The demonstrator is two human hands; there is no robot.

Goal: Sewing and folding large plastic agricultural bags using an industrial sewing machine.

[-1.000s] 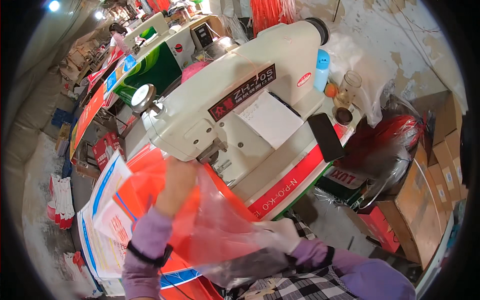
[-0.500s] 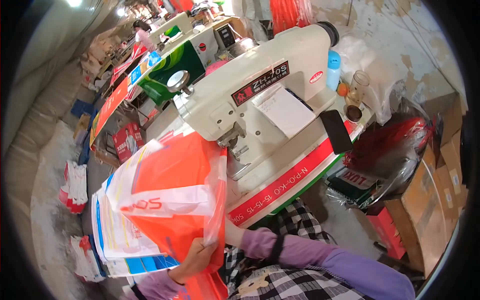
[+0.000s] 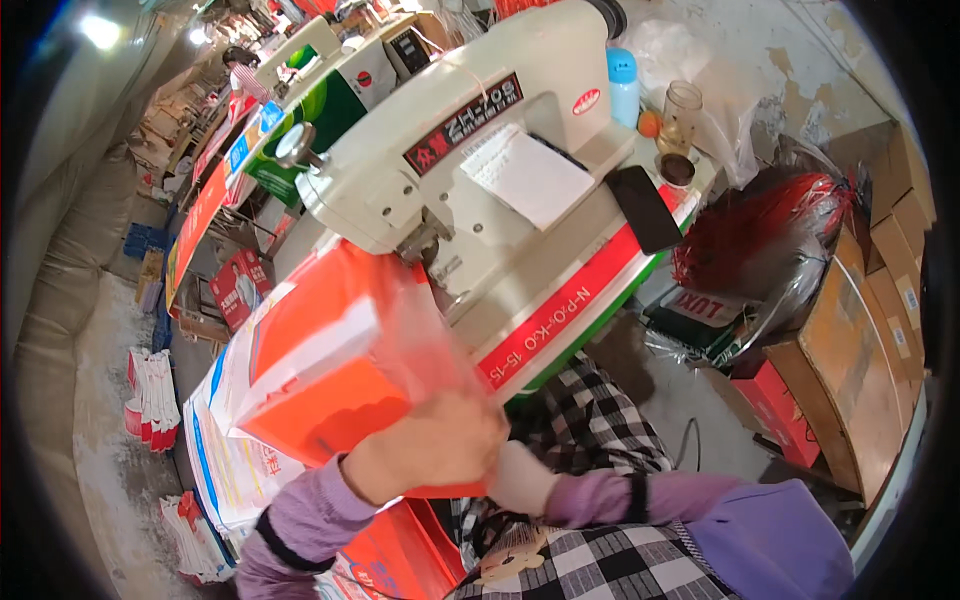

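An orange and white printed sack [image 3: 330, 400] lies over the sewing machine's bed, its far edge close below the needle area. My left hand [image 3: 435, 450] is closed at the sack's near right edge, its fingers curled and a little blurred. Right beside it, my right hand [image 3: 522, 482] comes in from the right at the same edge; its fingers are hidden behind the left hand. The cream sewing machine [image 3: 370, 190] stands ahead of both hands. Between the hands and the machine head, the sack's clear film edge [image 3: 425, 340] is smeared by motion.
On the machine table lie a black phone [image 3: 643, 210] and a white notepad [image 3: 528, 178]. Behind them stand a blue bottle [image 3: 622, 88] and a glass jar [image 3: 680, 115]. Cardboard boxes [image 3: 840, 370] are stacked at the right. Folded sacks [image 3: 152, 395] lie on the floor at left.
My left hand has moved up and right along the sack's edge, meeting my right hand. The near part of the sack has shifted and folded. The whole view has moved slightly.
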